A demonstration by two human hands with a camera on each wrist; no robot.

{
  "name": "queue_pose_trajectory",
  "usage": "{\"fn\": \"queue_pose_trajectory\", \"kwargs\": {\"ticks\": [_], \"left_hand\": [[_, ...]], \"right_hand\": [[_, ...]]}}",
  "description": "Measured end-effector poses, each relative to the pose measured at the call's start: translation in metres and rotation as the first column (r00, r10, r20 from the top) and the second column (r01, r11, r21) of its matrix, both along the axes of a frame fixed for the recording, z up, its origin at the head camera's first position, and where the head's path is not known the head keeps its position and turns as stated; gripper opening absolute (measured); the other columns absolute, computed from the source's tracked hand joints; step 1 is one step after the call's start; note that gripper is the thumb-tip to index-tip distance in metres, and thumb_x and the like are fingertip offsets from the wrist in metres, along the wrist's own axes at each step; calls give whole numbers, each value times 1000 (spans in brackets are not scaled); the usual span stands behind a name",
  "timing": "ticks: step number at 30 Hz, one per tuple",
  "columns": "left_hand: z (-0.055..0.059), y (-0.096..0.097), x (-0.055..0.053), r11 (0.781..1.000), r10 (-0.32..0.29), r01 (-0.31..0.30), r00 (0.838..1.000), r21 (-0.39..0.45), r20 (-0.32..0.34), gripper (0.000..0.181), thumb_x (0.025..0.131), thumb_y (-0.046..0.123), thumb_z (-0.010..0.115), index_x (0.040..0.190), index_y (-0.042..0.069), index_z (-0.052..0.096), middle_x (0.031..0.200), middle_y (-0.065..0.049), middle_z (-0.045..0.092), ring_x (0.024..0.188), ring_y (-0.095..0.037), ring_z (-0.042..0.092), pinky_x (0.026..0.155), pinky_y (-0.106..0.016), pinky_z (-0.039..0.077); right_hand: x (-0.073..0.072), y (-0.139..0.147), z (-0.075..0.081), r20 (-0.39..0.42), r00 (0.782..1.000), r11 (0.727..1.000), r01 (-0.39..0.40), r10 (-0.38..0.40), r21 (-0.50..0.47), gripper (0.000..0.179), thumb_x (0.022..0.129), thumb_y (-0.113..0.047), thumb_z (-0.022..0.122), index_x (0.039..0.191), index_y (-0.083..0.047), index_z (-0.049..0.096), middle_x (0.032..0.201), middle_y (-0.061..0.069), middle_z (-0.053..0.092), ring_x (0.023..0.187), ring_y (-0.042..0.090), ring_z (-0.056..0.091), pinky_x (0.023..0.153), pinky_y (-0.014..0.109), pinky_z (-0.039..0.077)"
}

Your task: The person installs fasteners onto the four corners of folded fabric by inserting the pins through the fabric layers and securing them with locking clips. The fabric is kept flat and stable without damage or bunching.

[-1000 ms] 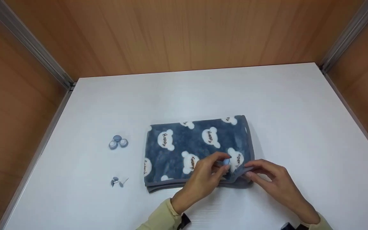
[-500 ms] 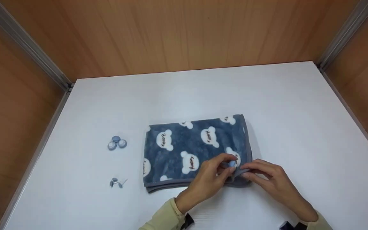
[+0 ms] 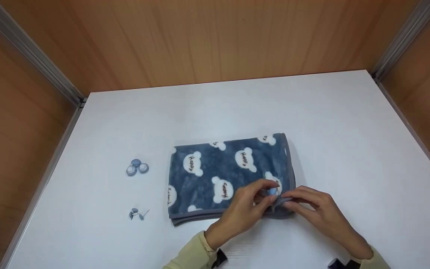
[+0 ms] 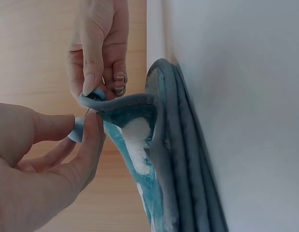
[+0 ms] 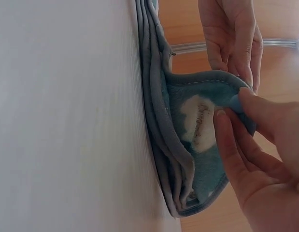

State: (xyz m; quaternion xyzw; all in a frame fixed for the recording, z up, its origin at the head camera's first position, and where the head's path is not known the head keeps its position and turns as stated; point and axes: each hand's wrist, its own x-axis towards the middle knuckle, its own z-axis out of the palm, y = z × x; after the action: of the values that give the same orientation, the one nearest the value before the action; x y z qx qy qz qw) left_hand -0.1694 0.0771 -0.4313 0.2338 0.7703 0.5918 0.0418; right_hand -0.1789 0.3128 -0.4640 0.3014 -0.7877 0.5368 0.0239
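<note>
A folded blue blanket [image 3: 230, 164] with white bear heads lies on the table, its near right corner lifted. My left hand [image 3: 239, 209] pinches a light blue round cap [image 4: 78, 129] between thumb and fingers, right beside the raised grey edging. Between that cap and the edging shows a thin needle [image 4: 86, 112]. My right hand [image 3: 321, 209] pinches the lifted corner, together with a small blue disc-shaped pin head [image 5: 236, 103] against the cloth. The hands face each other across the corner, fingertips close together.
Left of the blanket sit several round blue caps [image 3: 136, 167], some with white sides up. Nearer the front lie loose pins [image 3: 136, 214] with blue heads and thin needles. Wooden panels [image 3: 215, 41] enclose the white table [image 3: 88, 130] at the back and sides.
My left hand has moved slightly right with the cap, closer to my right hand at the corner. Over the last half second both hands stay nearly still.
</note>
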Motion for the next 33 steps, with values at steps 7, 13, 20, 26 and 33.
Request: {"fn": "queue_pose_trajectory", "kwargs": {"ticks": [7,13,20,26,33], "left_hand": [[-3,3,4,999,-8,5,999,-45,-52,25,101,7,63,125,2,66,119,-10,69,98,-8,68,82,-18,56],[-4,8,7,996,-24,15,994,-84,-104,26,100,10,66,124,2,68,119,-10,71,96,-6,69,81,-15,54],[-5,11,9,983,-37,9,988,-181,-150,46,95,4,74,137,-1,56,118,-11,66,89,-5,66,76,-12,53],[-8,11,6,980,40,-79,977,-185,-209,49,90,-13,68,136,-3,54,111,-12,65,85,-7,62,73,-14,53],[-8,7,1,975,143,-181,956,-127,-258,21,91,-13,65,104,3,58,98,-9,61,84,-10,60,73,-19,54]], "right_hand": [[2,-3,4,48,999,1000,9,-9,-4,31,90,4,74,117,-12,73,105,2,73,95,13,71,80,23,58],[4,-3,3,34,999,998,-27,29,-50,36,89,10,73,120,-7,67,110,8,70,98,14,72,80,25,59],[4,-5,4,48,999,998,8,-5,-66,37,90,10,72,121,-8,67,113,8,69,102,15,71,82,24,58],[4,-9,9,131,991,997,33,-23,-75,32,94,5,70,122,-8,67,116,8,69,106,16,70,85,26,58],[0,-11,14,160,987,997,4,9,-80,33,97,3,67,129,-7,65,120,11,68,107,18,70,84,28,59]]}}
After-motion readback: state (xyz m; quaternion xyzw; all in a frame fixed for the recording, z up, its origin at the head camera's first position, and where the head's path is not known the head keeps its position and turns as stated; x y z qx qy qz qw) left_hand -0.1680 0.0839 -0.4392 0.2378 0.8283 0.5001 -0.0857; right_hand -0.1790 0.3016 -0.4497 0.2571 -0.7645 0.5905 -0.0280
